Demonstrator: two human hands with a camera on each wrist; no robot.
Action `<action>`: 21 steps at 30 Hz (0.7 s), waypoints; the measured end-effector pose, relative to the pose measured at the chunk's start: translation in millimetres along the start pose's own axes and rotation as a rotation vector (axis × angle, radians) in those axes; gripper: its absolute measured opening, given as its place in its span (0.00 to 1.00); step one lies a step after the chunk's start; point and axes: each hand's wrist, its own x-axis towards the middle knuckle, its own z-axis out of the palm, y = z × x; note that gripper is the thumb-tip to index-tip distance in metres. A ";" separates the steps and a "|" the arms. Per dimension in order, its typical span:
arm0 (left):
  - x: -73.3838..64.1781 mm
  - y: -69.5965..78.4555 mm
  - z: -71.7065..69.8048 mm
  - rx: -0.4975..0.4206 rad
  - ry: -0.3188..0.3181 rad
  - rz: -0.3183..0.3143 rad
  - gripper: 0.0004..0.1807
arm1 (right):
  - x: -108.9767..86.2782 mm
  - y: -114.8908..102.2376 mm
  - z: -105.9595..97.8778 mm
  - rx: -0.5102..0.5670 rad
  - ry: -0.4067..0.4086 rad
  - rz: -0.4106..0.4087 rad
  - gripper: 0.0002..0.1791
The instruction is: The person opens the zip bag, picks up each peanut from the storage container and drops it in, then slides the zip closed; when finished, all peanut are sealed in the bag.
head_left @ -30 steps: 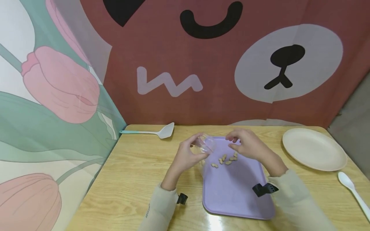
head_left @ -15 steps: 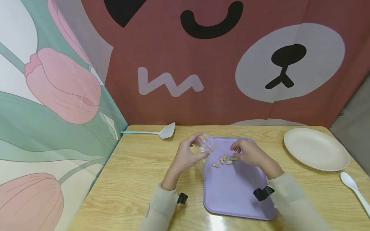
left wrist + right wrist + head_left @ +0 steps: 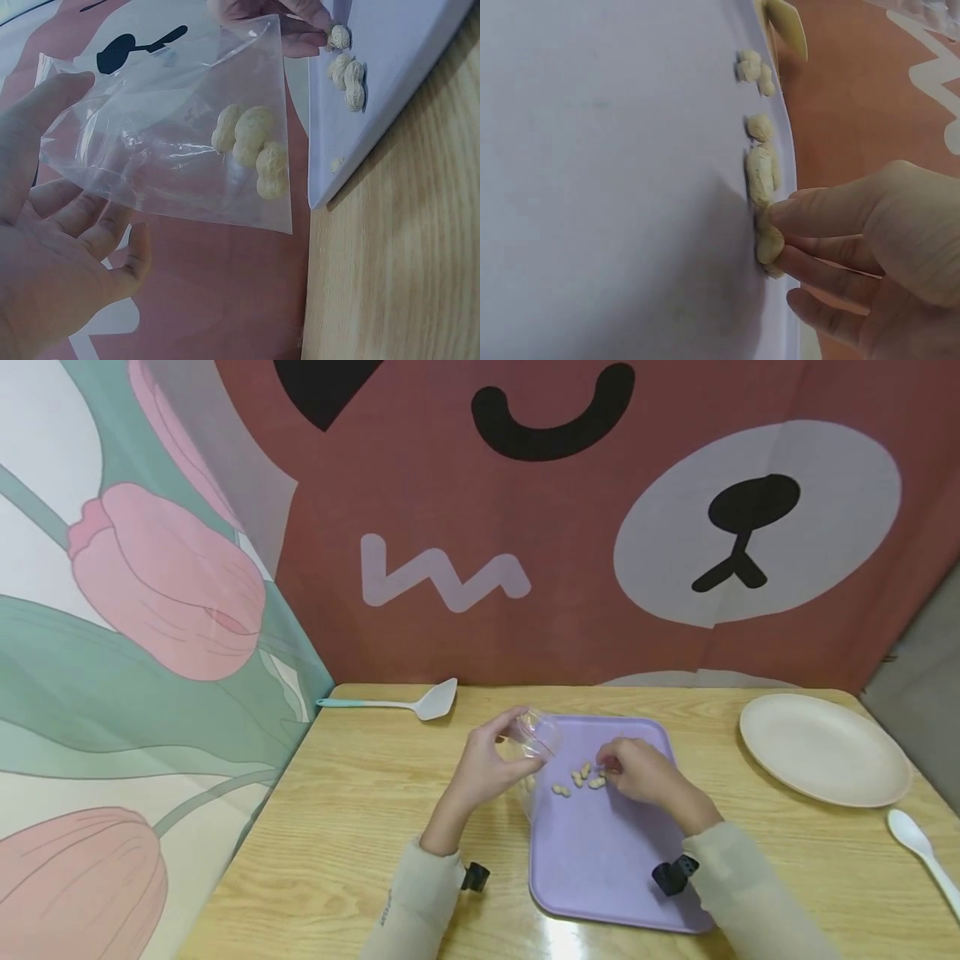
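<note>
My left hand (image 3: 483,768) holds a clear plastic bag (image 3: 536,733) by its mouth, thumb and fingers spreading it wide beside the tray's left edge. Several peanuts (image 3: 253,135) lie in the bottom of the bag in the left wrist view. Over the lilac tray (image 3: 600,860), my right hand (image 3: 645,772) has its thumb and fingertips pinched on a peanut (image 3: 770,246). More unshelled peanuts (image 3: 577,779) lie loose on the tray's upper half, just left of the right fingers.
A white spatula (image 3: 433,700) with a turquoise handle lies at the table's back left. To the right are a cream oval plate (image 3: 825,752) and a white spoon (image 3: 909,832). A printed cloth (image 3: 450,643) hangs behind the wooden table (image 3: 360,827).
My right hand has come down and slightly nearer, from above the tray to the peanuts, and its fingers have closed on one. The left hand keeps the bag in nearly the same place.
</note>
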 end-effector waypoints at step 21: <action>-2.0 0.6 0.6 -0.002 -0.012 -0.003 0.37 | -2.0 1.4 7.4 0.013 -0.043 0.013 0.09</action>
